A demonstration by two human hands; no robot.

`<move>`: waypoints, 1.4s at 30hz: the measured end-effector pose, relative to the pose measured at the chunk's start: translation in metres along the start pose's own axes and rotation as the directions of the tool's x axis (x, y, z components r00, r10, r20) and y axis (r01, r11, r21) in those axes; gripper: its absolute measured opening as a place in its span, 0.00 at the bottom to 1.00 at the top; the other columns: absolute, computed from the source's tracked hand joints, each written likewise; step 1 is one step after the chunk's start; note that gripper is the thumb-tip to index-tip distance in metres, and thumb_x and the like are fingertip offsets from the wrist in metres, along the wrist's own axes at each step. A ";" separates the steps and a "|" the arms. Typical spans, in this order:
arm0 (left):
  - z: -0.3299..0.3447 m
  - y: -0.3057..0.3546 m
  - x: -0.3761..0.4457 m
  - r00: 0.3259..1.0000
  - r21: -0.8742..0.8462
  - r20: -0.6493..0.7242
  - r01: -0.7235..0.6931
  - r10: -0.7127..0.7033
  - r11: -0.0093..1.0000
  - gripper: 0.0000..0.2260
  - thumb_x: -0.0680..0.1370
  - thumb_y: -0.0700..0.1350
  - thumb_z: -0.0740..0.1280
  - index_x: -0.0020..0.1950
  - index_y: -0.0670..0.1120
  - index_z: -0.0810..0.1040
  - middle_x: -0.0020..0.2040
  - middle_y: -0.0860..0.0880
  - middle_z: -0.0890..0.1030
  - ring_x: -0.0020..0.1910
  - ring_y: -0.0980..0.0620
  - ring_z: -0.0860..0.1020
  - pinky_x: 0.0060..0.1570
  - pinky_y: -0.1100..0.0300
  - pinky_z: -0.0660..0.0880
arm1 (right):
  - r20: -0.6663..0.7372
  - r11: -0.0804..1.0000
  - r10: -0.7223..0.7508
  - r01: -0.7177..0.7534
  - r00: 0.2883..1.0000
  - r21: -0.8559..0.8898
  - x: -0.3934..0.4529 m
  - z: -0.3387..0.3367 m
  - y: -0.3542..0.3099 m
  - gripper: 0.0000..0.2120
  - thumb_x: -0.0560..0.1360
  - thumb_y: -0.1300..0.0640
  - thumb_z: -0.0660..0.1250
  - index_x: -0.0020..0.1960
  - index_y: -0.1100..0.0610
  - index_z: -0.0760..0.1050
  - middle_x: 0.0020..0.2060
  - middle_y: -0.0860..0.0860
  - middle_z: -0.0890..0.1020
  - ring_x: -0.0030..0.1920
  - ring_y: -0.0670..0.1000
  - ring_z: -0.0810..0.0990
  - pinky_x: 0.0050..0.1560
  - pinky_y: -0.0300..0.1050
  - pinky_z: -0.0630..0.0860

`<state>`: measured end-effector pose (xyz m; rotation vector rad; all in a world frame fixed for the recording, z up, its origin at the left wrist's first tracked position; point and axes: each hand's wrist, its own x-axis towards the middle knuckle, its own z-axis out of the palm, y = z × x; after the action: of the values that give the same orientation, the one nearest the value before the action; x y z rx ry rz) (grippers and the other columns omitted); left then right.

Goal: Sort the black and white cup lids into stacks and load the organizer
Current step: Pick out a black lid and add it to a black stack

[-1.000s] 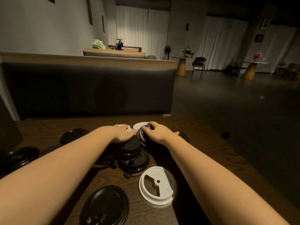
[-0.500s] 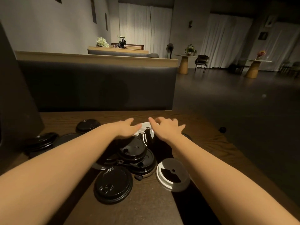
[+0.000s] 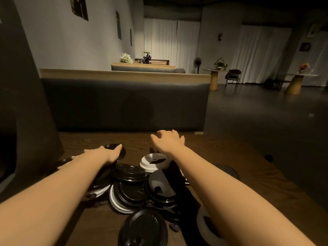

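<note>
Room: dim hall, white curtains (image 3: 170, 39) on the far wall, dark floor (image 3: 257, 121) open to the right. A long padded seat back (image 3: 124, 103) with a pale wood top runs across directly behind my bench (image 3: 221, 157). Two round pedestal tables stand far right, the nearer (image 3: 213, 79) beside a chair (image 3: 233, 78).

Bench: dark wood, grain running left to right. A tall dark block (image 3: 23, 103) stands on its left edge; I cannot tell what it is.

Lids: heaped in a loose pile (image 3: 142, 190) mid-bench between my forearms, mostly black, overlapping and tilted at mixed angles. They are round, so no long axis. One white lid (image 3: 154, 161) sits dome-up on the far side of the pile, its sip slot toward the right. One black lid (image 3: 143, 228) lies flat, top up, nearest me. Another white lid (image 3: 205, 226) shows partly under my right forearm. A single black lid (image 3: 117, 150) lies apart, left of the pile and further back.

Left grip (image 3: 108, 153): fingers straight, resting flat on that single black lid, not curled round it.

Right grip (image 3: 168, 141): fingers spread apart and relaxed, above the bench beyond the white lid, holding nothing.
</note>
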<state>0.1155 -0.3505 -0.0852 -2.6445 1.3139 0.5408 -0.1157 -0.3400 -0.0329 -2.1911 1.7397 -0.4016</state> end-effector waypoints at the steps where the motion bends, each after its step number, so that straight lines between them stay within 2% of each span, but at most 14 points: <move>1: 0.000 0.004 0.008 1.000 0.000 0.001 -0.029 0.029 1.000 0.55 0.58 0.81 0.43 0.79 0.52 0.46 0.79 0.40 0.50 0.76 0.32 0.50 0.73 0.37 0.50 | 0.019 1.000 -0.023 0.023 1.000 -0.005 0.006 0.002 -0.011 0.25 0.80 0.43 0.51 0.73 0.53 0.63 0.71 0.56 0.67 0.74 0.59 0.56 0.72 0.63 0.50; 3: 0.003 0.010 0.003 1.000 0.041 0.000 -0.029 0.029 0.999 0.45 0.67 0.77 0.44 0.79 0.55 0.45 0.79 0.42 0.48 0.76 0.33 0.46 0.71 0.32 0.46 | 0.078 0.997 -0.075 0.077 0.994 -0.021 0.017 0.010 -0.030 0.24 0.80 0.44 0.52 0.73 0.51 0.62 0.70 0.56 0.68 0.72 0.59 0.62 0.71 0.62 0.56; 5: 0.005 0.018 -0.010 0.999 0.065 -0.016 -0.044 0.045 0.997 0.39 0.72 0.74 0.43 0.79 0.57 0.45 0.80 0.44 0.47 0.77 0.35 0.45 0.70 0.29 0.45 | 0.210 0.991 -0.133 0.136 0.969 0.000 0.024 0.021 -0.042 0.23 0.81 0.45 0.52 0.75 0.48 0.58 0.74 0.54 0.64 0.73 0.59 0.60 0.72 0.60 0.56; 9: 0.008 0.023 -0.004 0.995 0.003 0.000 -0.104 0.104 0.995 0.29 0.81 0.61 0.44 0.79 0.51 0.48 0.79 0.43 0.50 0.77 0.37 0.51 0.73 0.36 0.47 | 0.478 0.981 -0.183 0.188 0.859 0.039 0.020 0.035 -0.049 0.22 0.83 0.50 0.49 0.77 0.47 0.55 0.76 0.51 0.58 0.75 0.55 0.56 0.72 0.51 0.53; 13: 0.013 0.022 0.005 0.986 -0.036 0.039 -0.161 0.162 0.986 0.31 0.80 0.60 0.43 0.78 0.44 0.57 0.77 0.40 0.59 0.75 0.39 0.60 0.73 0.42 0.56 | 0.507 0.980 -0.177 0.201 0.843 0.009 0.005 0.028 -0.048 0.21 0.83 0.50 0.49 0.76 0.47 0.57 0.75 0.51 0.61 0.74 0.55 0.59 0.70 0.50 0.57; 17: 0.006 0.028 -0.059 0.963 -0.018 -0.005 -0.269 0.269 0.963 0.23 0.84 0.51 0.47 0.77 0.42 0.60 0.77 0.42 0.61 0.75 0.42 0.61 0.74 0.47 0.56 | 0.494 0.982 -0.157 0.187 0.855 -0.012 -0.017 0.020 -0.042 0.20 0.83 0.51 0.51 0.75 0.48 0.61 0.73 0.51 0.64 0.72 0.54 0.63 0.68 0.47 0.60; 21: 0.016 0.019 -0.089 0.952 -0.179 -0.032 -0.304 0.303 0.936 0.24 0.84 0.51 0.46 0.76 0.41 0.61 0.76 0.42 0.62 0.75 0.43 0.61 0.74 0.48 0.55 | 0.417 0.989 -0.135 0.150 0.899 -0.005 -0.055 0.009 -0.035 0.20 0.83 0.51 0.52 0.74 0.51 0.62 0.72 0.52 0.67 0.71 0.53 0.65 0.68 0.45 0.60; 26: 0.017 0.012 -0.110 0.964 -0.367 -0.184 -0.250 0.194 0.896 0.27 0.82 0.56 0.46 0.76 0.44 0.61 0.77 0.40 0.60 0.77 0.40 0.55 0.75 0.40 0.46 | 0.350 0.990 -0.130 0.141 0.928 -0.008 -0.085 -0.013 -0.030 0.23 0.83 0.48 0.52 0.75 0.55 0.61 0.73 0.53 0.65 0.72 0.53 0.63 0.69 0.45 0.59; 29: 0.019 0.007 -0.143 0.924 -0.507 -0.280 -0.372 0.259 0.778 0.25 0.83 0.56 0.47 0.76 0.48 0.62 0.78 0.43 0.58 0.78 0.41 0.49 0.74 0.39 0.45 | 0.312 0.994 -0.113 0.107 0.943 0.036 -0.113 -0.023 -0.022 0.24 0.82 0.45 0.51 0.74 0.54 0.62 0.73 0.53 0.66 0.72 0.54 0.64 0.69 0.48 0.60; 32: 0.039 -0.003 -0.185 0.884 -0.635 -0.365 -0.465 0.291 0.617 0.23 0.82 0.55 0.50 0.73 0.47 0.68 0.76 0.43 0.63 0.77 0.42 0.54 0.75 0.42 0.51 | 0.222 0.988 -0.136 0.114 0.966 0.106 -0.139 -0.019 -0.009 0.23 0.82 0.45 0.51 0.72 0.54 0.66 0.71 0.53 0.69 0.71 0.55 0.64 0.70 0.50 0.60; 36: 0.071 -0.020 -0.238 0.752 -0.606 -0.576 -0.656 0.321 0.450 0.15 0.83 0.46 0.56 0.69 0.47 0.71 0.76 0.45 0.63 0.77 0.48 0.55 0.74 0.49 0.56 | 0.028 0.976 -0.213 0.211 0.977 0.051 -0.169 0.000 0.008 0.20 0.82 0.48 0.52 0.67 0.55 0.73 0.70 0.52 0.71 0.76 0.56 0.55 0.73 0.53 0.52; 38: 0.084 -0.028 -0.253 0.691 -0.531 -0.628 -0.716 0.357 0.452 0.13 0.82 0.43 0.57 0.65 0.47 0.75 0.71 0.47 0.70 0.73 0.49 0.64 0.70 0.52 0.62 | -0.054 0.972 -0.231 0.233 0.971 0.039 -0.183 0.009 0.014 0.19 0.82 0.49 0.53 0.67 0.54 0.73 0.70 0.50 0.71 0.76 0.55 0.52 0.73 0.54 0.50; 40: 0.099 -0.036 -0.264 0.599 -0.400 -0.702 -0.779 0.386 0.483 0.12 0.80 0.41 0.59 0.60 0.46 0.78 0.62 0.48 0.77 0.64 0.49 0.73 0.65 0.52 0.68 | -0.161 0.969 -0.218 0.233 0.963 0.085 -0.196 0.018 0.016 0.18 0.82 0.50 0.54 0.66 0.54 0.75 0.68 0.50 0.73 0.76 0.54 0.53 0.73 0.52 0.52; 42: 0.114 -0.041 -0.271 0.511 -0.282 -0.742 -0.825 0.434 0.490 0.11 0.78 0.40 0.62 0.57 0.45 0.79 0.57 0.49 0.80 0.59 0.48 0.76 0.61 0.50 0.71 | -0.265 0.968 -0.160 0.204 0.951 0.147 -0.207 0.025 0.018 0.17 0.82 0.52 0.55 0.65 0.55 0.75 0.67 0.51 0.74 0.76 0.53 0.53 0.72 0.50 0.53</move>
<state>-0.0311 -0.0923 -0.0901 -2.7496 2.9367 0.2027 -0.1670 -0.1404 -0.0677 -2.2593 1.5537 -0.8773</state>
